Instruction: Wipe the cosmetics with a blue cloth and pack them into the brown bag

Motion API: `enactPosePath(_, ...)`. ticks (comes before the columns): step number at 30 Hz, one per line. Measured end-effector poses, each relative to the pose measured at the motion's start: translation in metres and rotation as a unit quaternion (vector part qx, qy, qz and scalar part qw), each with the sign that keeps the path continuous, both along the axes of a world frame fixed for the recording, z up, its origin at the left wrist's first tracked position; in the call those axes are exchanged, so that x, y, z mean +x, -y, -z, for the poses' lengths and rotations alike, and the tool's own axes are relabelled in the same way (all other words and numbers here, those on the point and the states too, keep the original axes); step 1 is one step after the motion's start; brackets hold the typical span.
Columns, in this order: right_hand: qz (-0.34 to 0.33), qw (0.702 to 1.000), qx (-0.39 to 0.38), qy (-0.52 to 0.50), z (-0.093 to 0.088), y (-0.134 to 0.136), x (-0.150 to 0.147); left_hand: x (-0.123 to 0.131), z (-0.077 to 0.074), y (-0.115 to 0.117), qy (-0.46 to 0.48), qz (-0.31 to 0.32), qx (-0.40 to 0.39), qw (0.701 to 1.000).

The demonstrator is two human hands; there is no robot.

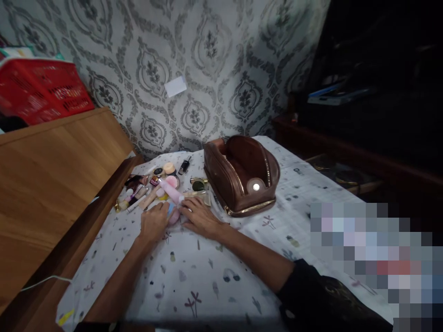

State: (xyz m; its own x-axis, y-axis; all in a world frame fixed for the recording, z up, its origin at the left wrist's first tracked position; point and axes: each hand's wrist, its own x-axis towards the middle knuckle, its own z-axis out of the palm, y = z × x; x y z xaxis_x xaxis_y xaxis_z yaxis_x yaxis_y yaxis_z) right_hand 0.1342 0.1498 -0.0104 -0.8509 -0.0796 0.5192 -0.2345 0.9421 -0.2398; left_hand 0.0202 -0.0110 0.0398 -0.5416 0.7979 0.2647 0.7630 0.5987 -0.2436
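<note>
Both my hands rest on a white patterned cloth point(207, 272) at the near edge of a heap of cosmetics point(155, 184). My left hand point(154, 222) lies flat with fingers curled over a small pink and blue item point(173, 213). My right hand point(198, 216) lies beside it, fingers stretched toward a pink tube point(170, 190) and touching the same small items. An open brown leather cosmetic bag point(240, 175) stands just right of my right hand.
A wooden board point(51, 175) slopes along the left, with a red plastic basket point(38, 92) behind it. A car key point(185, 164) lies at the back of the heap. Patterned wallpaper point(207, 69) backs the scene; dark furniture point(363, 115) fills the right.
</note>
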Motion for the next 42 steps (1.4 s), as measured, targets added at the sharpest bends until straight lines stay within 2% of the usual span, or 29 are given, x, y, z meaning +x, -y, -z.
enactPosePath(4,-0.002,1.000,-0.017,-0.012,0.003,-0.001,-0.001,0.003,0.003,0.000,0.049,0.025,0.040,0.998)
enactPosePath(9,-0.004,1.000,-0.008,-0.009,0.002,-0.002,-0.001,0.003,0.006,-0.001,0.092,0.028,0.130,0.987)
enactPosePath(13,-0.006,1.000,-0.008,-0.010,-0.002,-0.001,0.002,-0.003,0.012,0.001,0.157,0.026,0.152,0.975)
enactPosePath(17,-0.002,1.000,-0.002,-0.016,-0.002,-0.001,0.002,-0.008,0.014,0.002,0.257,0.054,0.170,0.950)
enactPosePath(19,-0.004,1.000,0.003,-0.020,0.000,-0.001,0.001,-0.009,0.013,0.000,0.277,0.060,0.175,0.943)
enactPosePath(24,-0.004,1.000,0.008,-0.013,0.001,-0.001,0.001,-0.016,0.006,-0.013,0.202,0.043,0.178,0.962)
enactPosePath(28,0.003,1.000,0.008,-0.009,-0.001,-0.001,0.003,-0.029,-0.015,-0.036,0.113,0.087,0.197,0.970)
enactPosePath(30,0.003,1.000,0.005,-0.008,-0.002,-0.001,0.003,-0.037,-0.030,-0.052,0.070,0.085,0.179,0.978)
enactPosePath(33,0.002,1.000,0.001,-0.005,-0.002,-0.001,0.003,-0.050,-0.049,-0.080,0.026,0.029,0.090,0.995)
enactPosePath(35,0.003,1.000,-0.001,0.001,-0.002,-0.001,0.002,-0.061,-0.056,-0.097,0.021,0.001,0.060,0.998)
enactPosePath(38,0.003,1.000,-0.003,0.007,-0.002,-0.001,0.001,-0.078,-0.056,-0.118,0.029,-0.031,-0.005,0.999)
enactPosePath(42,-0.005,1.000,-0.012,-0.002,-0.002,-0.001,0.001,-0.093,-0.048,-0.132,0.064,-0.052,-0.079,0.993)
